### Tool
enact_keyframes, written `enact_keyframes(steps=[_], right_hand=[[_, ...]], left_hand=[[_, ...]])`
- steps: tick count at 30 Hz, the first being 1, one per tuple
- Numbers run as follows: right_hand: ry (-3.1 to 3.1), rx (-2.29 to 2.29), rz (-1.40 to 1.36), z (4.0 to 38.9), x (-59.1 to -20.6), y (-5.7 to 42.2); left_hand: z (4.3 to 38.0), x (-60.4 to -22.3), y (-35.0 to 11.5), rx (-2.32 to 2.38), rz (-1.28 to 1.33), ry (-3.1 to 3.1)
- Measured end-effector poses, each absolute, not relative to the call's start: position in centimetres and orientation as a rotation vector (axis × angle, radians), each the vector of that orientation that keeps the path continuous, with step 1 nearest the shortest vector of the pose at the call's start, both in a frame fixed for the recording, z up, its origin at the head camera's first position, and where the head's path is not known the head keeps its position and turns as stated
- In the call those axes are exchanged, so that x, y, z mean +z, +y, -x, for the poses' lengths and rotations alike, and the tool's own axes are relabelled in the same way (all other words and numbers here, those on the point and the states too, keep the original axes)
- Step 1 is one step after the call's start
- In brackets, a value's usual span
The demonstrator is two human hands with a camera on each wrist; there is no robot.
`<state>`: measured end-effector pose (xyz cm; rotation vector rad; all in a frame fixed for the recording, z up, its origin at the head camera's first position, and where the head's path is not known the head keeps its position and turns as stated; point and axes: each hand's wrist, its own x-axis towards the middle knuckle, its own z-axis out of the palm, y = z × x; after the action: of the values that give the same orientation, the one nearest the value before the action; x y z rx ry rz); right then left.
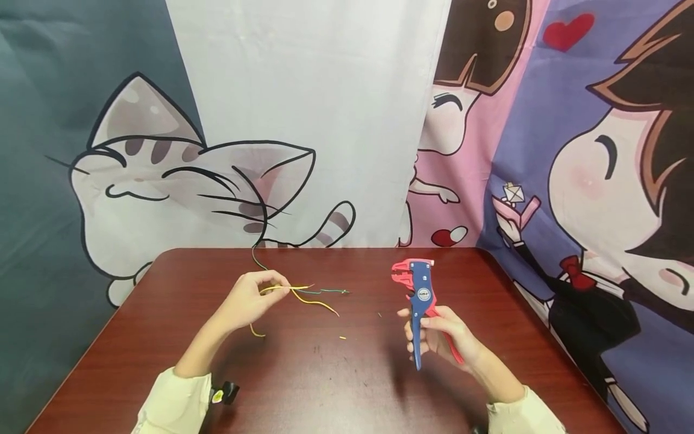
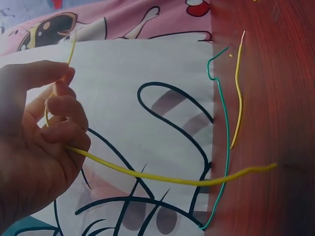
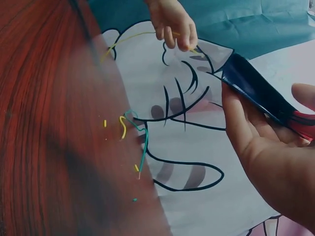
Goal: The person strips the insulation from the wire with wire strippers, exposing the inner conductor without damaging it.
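Note:
Between thumb and fingertips my left hand [image 1: 250, 302] pinches a yellow wire [image 2: 162, 178]. One end sticks up past the fingertips, and the rest runs through the curled fingers and out below the hand. My right hand [image 1: 450, 339] grips a wire stripper [image 1: 422, 298] with blue and red handles. It is held upright above the table, its red jaws facing left towards the wire. The two hands are well apart. Beyond the left hand, a green wire [image 2: 226, 123] and a second yellow wire [image 2: 239, 88] with a pale tip lie on the table.
Small yellow scraps, such as one piece of insulation [image 1: 343, 337], and a green bit [image 3: 135, 199] are scattered on the dark red wooden table [image 1: 303, 386]. A cloth backdrop [image 1: 325, 120] with cartoon figures hangs behind the table and along its right side.

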<state>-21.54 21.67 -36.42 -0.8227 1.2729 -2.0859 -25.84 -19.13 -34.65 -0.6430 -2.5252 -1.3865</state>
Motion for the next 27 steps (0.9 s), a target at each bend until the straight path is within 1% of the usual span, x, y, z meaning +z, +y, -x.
enact_keyframes(steps=[4,8,14,21,27], right_hand=[[1.327,-2.057,0.823,21.4,-36.2,21.5],[1.440,-2.046,0.765,21.5,-36.4,21.2],[1.633,-2.010,0.669,21.7,-37.1,21.1],[1.765,-1.945,0.493,22.1,-38.1,20.7],[1.788,-1.958,0.461,22.6,-39.0,20.7]], left_hand=[[26.1,-34.9,-18.8,-1.363,0.669,-2.553],[26.5,-35.2,-18.3,-1.341,0.679,-2.572],[27.3,-36.1,-17.2,-1.307,0.733,-2.606],[28.1,-37.1,-16.6,-1.313,0.759,-2.689],[28.7,-37.7,-16.1,-1.339,0.789,-2.725]])
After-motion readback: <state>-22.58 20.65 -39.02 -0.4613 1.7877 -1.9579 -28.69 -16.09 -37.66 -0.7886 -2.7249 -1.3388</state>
